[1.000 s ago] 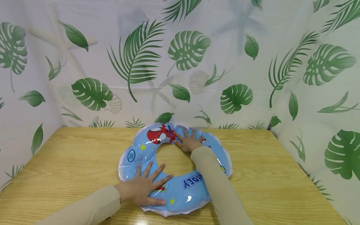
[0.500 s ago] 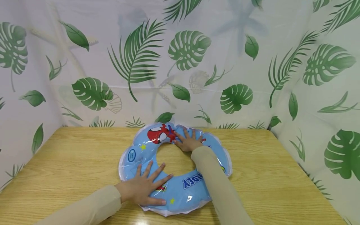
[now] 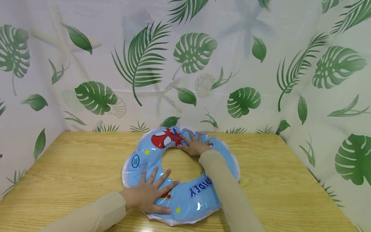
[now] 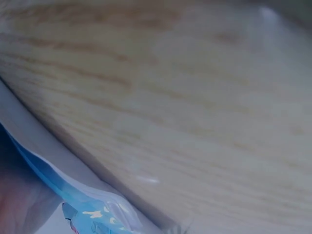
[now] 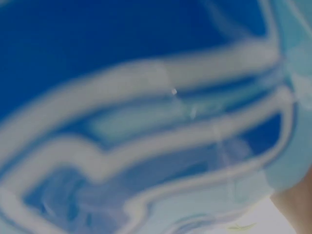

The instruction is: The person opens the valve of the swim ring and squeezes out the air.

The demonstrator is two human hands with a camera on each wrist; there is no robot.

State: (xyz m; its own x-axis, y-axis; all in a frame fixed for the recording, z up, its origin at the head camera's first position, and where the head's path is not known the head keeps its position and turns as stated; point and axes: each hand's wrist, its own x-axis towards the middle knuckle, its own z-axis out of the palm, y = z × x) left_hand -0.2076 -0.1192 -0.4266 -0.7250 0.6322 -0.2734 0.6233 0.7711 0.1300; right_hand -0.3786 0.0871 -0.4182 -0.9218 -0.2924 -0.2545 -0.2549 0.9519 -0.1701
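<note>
A light-blue inflatable swim ring (image 3: 188,206) lies on the wooden table, printed with a red cartoon spider character, stars and the word SPIDEY. My left hand (image 3: 146,195) rests on its near left part, fingers straight and spread. On the far side, my right hand (image 3: 195,146) presses flat beside the red character, fingers spread too. My right forearm crosses over the ring's right part and covers some of the print. In the left wrist view the ring's clear seam (image 4: 73,180) runs past the blurred hand. Large blue lettering on the ring (image 5: 146,107) fills the right wrist view.
The wooden table (image 3: 278,183) extends on both sides of the ring. A white curtain (image 3: 185,106) printed with green leaves stands behind the table's back edge and along both sides.
The near right part of the ring bulges slightly toward me and right, showing more of the SPIDEY lettering. My right forearm has shifted a little right. Both hands stay on the ring.
</note>
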